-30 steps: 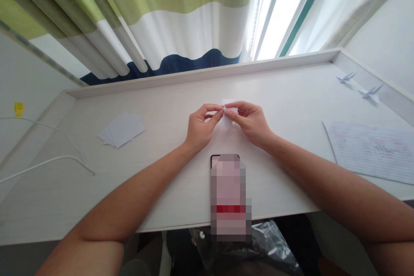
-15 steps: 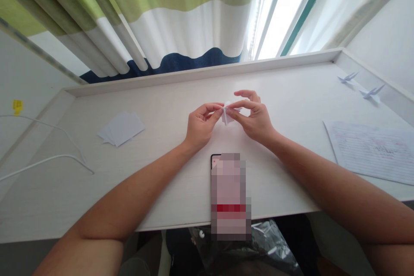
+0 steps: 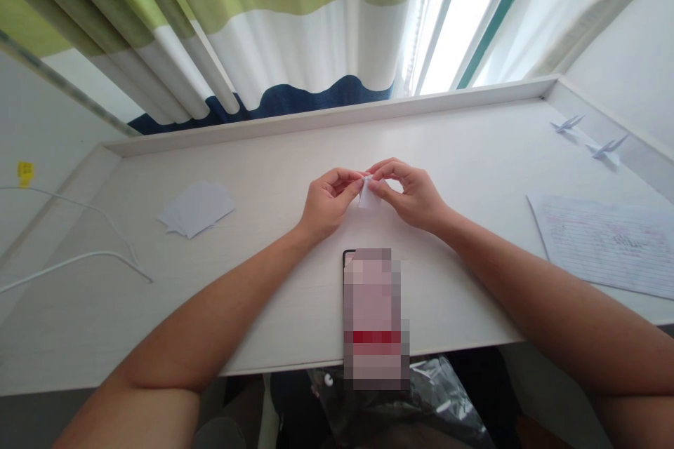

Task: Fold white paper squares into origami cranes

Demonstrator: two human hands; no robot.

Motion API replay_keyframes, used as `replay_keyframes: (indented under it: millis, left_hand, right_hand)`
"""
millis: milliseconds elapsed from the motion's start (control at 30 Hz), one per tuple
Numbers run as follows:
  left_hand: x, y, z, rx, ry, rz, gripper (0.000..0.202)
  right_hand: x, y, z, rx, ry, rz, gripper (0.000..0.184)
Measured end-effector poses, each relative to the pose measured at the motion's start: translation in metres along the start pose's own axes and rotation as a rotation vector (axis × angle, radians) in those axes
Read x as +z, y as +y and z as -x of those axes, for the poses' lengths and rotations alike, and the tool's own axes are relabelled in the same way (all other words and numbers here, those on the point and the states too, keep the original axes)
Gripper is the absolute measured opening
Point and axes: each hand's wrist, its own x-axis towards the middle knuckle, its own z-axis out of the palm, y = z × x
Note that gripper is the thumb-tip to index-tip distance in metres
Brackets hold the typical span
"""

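Observation:
A small folded piece of white paper (image 3: 367,195) is held just above the white desk (image 3: 274,309), pinched from both sides. My left hand (image 3: 327,205) grips its left edge between thumb and forefinger. From the right, my right hand (image 3: 411,193) closes its fingertips on the paper's top and right side. Most of the paper is hidden between my fingers.
A phone (image 3: 373,316) lies near the desk's front edge, below my hands. A small stack of white paper squares (image 3: 196,208) sits to the left, with white cables (image 3: 78,263) beyond. Lined sheets (image 3: 605,242) lie at the right; two folded paper cranes (image 3: 567,123) (image 3: 605,147) stand at the back right.
My right hand's fingers, lifted and spread half a second ago, have curled back down onto the paper. The paper has been turned and folded narrower between my fingertips.

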Motion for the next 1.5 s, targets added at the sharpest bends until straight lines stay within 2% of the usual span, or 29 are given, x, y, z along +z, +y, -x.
replay_keyframes:
  millis: [133,333,600,767,867,933,1200,1267,1400,1500]
  left_hand:
    - [0.001,0.002,0.001,-0.011,-0.003,-0.027,0.029]
    - [0.002,0.006,0.004,-0.073,-0.043,0.051,0.039]
    - [-0.003,-0.004,0.001,0.007,-0.009,-0.023,0.028]
    - [-0.004,-0.007,-0.001,0.068,0.047,-0.066,0.022]
    - [-0.003,-0.007,-0.001,0.098,0.09,-0.109,0.019]
    - [-0.003,-0.007,-0.001,0.109,0.106,-0.137,0.018]
    - [-0.002,-0.004,0.0,0.067,0.1,-0.108,0.021]
    - [-0.001,-0.005,-0.001,0.059,0.1,-0.087,0.023]
    - [-0.001,-0.007,-0.002,0.038,0.082,-0.041,0.027]
    - [-0.002,-0.008,-0.002,0.028,0.086,-0.057,0.028]
  right_hand:
    - [0.001,-0.002,0.0,0.0,0.012,-0.011,0.025]
    - [0.002,-0.006,-0.001,0.003,0.07,0.009,0.031]
    - [0.001,0.003,-0.002,-0.023,0.055,0.016,0.025]
    - [-0.001,0.006,-0.002,-0.13,0.161,0.281,0.016]
    - [0.0,0.0,0.0,-0.161,0.121,0.349,0.012]
    - [0.002,-0.005,0.002,-0.128,0.079,0.327,0.013]
    - [0.006,-0.007,0.003,-0.004,0.078,0.106,0.015]
    - [0.006,-0.004,0.003,-0.022,0.064,0.158,0.013]
    - [0.003,-0.001,0.002,-0.101,0.126,0.308,0.013]
    - [0.003,-0.002,0.002,-0.061,0.072,0.245,0.018]
